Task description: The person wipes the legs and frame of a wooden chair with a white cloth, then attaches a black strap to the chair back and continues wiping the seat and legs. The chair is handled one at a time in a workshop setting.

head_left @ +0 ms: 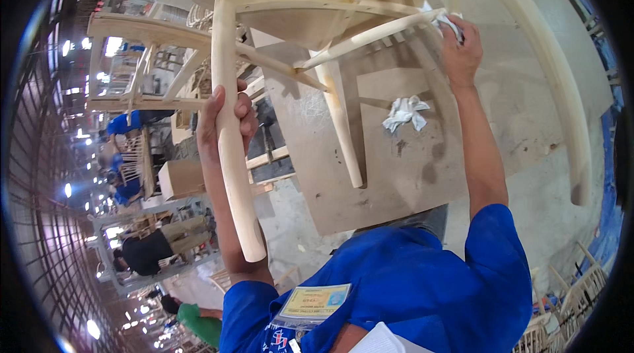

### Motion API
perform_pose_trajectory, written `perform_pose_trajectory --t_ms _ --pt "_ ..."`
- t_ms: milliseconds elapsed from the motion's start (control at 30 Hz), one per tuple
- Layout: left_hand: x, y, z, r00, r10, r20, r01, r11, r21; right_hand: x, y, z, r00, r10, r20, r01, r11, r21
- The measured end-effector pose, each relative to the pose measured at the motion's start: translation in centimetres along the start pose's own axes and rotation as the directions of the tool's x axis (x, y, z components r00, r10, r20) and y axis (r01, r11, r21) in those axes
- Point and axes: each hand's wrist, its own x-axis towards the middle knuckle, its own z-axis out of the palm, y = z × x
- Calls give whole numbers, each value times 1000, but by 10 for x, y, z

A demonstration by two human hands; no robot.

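A pale wooden chair point(350, 39) lies tipped over on the work surface, its legs and crossbars toward me. My left hand point(228, 115) is wrapped round the thick leg point(232, 155) at the left. Near the far end of a slanting crossbar point(376, 35), my right hand point(460, 49) pinches a white cloth point(450, 20) against the wood, by the joint. A second crumpled white cloth point(406, 113) lies on the board below, between another leg point(345, 138) and my right forearm. A long curved chair part point(548, 42) stretches down the right side.
Brown board point(396, 188) covers the surface under the chair. Another wooden frame point(148, 42) stands at the far left, with a cardboard box point(179, 179) below it. Several people work in the background at left, one in a dark shirt point(146, 252). More wooden chair frames point(574, 300) stand at lower right.
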Motion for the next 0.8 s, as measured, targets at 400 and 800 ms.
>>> perform_pose_trajectory --t_ms 400,800 --pt "-19 3 -3 990 -8 -143 23 995 101 -72 -261 63 879 -14 477 -458 257 851" --pt "-11 5 -4 996 6 -85 4 994 112 -59 -311 95 855 177 488 -514 426 745"
